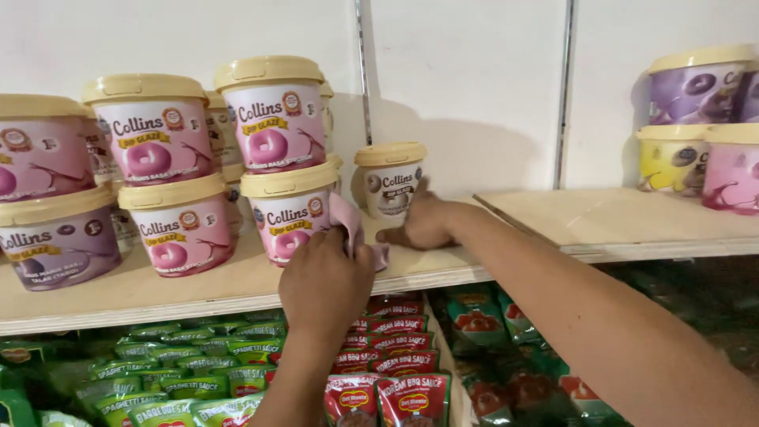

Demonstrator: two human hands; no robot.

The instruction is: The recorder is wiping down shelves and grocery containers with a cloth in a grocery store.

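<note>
My left hand (324,281) is closed on a pink cloth (346,215) and presses it on the wooden shelf (443,265), just in front of the stacked pink tubs (288,209). My right hand (424,223) reaches in from the right and grips the lower side of a small white tub with a cream lid (390,180). That tub stands upright by itself near the back wall. Its base is partly hidden by my fingers.
Large cream-lidded tubs, pink and purple, are stacked two high on the shelf's left part (158,134). More tubs sit on the right-hand shelf (696,126), with bare board (585,213) beside them. Green and red sauce pouches (387,372) fill the shelf below.
</note>
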